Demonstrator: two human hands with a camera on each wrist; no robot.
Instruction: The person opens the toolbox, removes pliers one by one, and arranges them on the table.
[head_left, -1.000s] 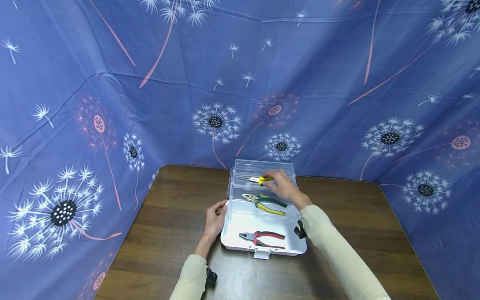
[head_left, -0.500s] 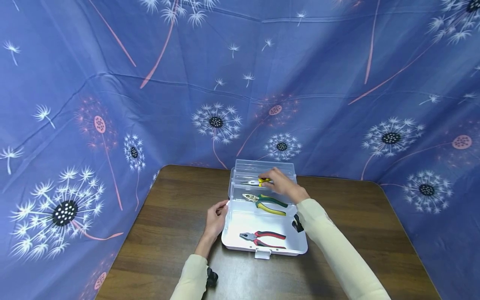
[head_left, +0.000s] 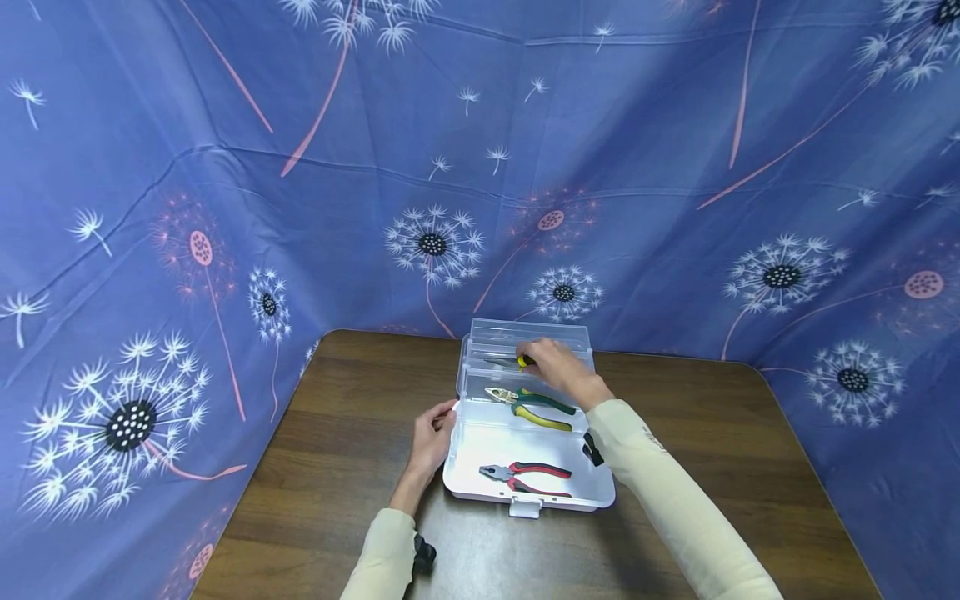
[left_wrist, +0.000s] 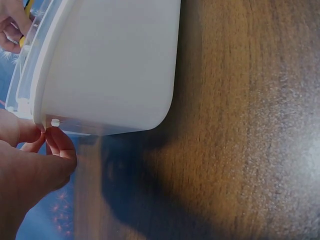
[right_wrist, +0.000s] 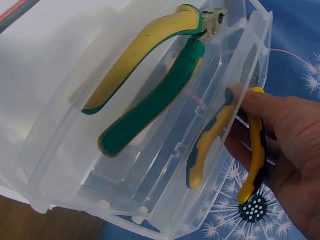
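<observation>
In the head view my right hand (head_left: 558,367) holds long-nose pliers (head_left: 504,362) over the clear upper tray at the back of the white toolbox (head_left: 480,446). The right wrist view shows their yellow-and-black handles (right_wrist: 257,155) spread, with the thumb and fingers around one and the other seen through the clear tray wall (right_wrist: 220,145). My left hand (left_wrist: 37,160) pinches the toolbox rim at its left side. Green-and-yellow combination pliers (head_left: 528,407) lie in the middle tray, in front of the right hand. Red-and-black pliers (head_left: 525,477) lie in the white bottom.
The toolbox stands on a brown wooden table (head_left: 360,392), with its clear trays unfolded toward the back. A white latch (head_left: 525,507) juts from its front. Behind hangs a blue dandelion-print cloth (head_left: 637,150).
My right hand has shifted slightly left with the long-nose pliers, and its fingers now cover more of the yellow handles. My left hand stays at the toolbox rim.
</observation>
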